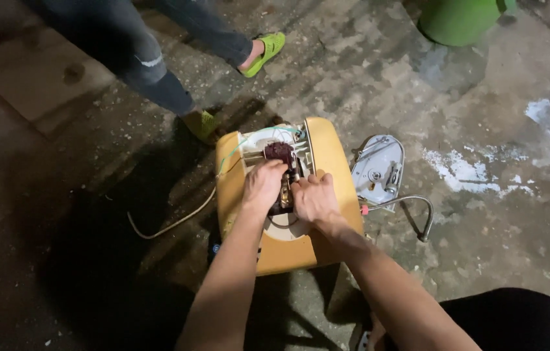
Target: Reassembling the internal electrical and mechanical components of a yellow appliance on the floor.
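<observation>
A yellow appliance housing (330, 156) lies open on the concrete floor in front of me. Inside it sits a dark reddish motor (279, 152) with wires and a white inner frame. My left hand (263, 185) is clamped over the motor's lower part. My right hand (314, 198) grips the same assembly from the right side, fingers curled against it. The part under both hands is mostly hidden.
A grey metal cover plate (377, 170) with a bent metal tube (415, 207) lies right of the housing. A cream cord (174, 222) trails left. Another person's legs in jeans and lime-green shoes (267, 52) stand behind. A green bin (460, 19) is at the top right.
</observation>
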